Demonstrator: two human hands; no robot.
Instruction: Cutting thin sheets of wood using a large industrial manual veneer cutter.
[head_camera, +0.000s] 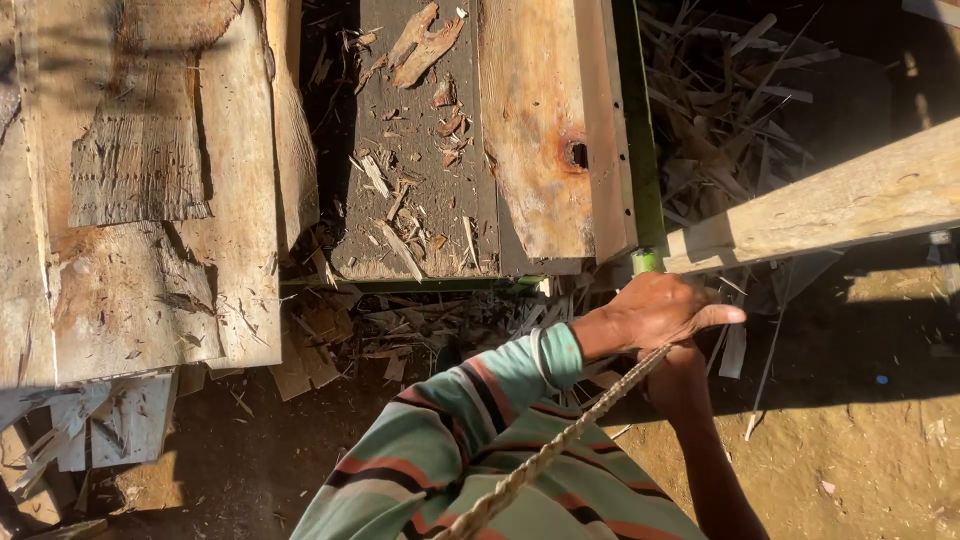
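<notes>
My left hand (655, 312) comes out of a striped sleeve and sits at the corner of a green-framed wooden bench (640, 150), just below a green post end (647, 262). Its fingers are curled down and the thumb points right. A taut twisted rope (550, 455) runs from the bottom of the view up over my right wrist and ends under the left palm. My right hand (680, 385) shows only as wrist and bare forearm; its fingers are hidden beneath the left hand. A pale plank (830, 205) slants away to the right from that corner.
Rough weathered boards (150, 190) lie stacked on the left. Bark chips and splinters (420, 120) litter the bench top. Wood offcuts (730, 90) pile up behind the plank, and scraps (330, 340) lie on the dirt floor (860, 440).
</notes>
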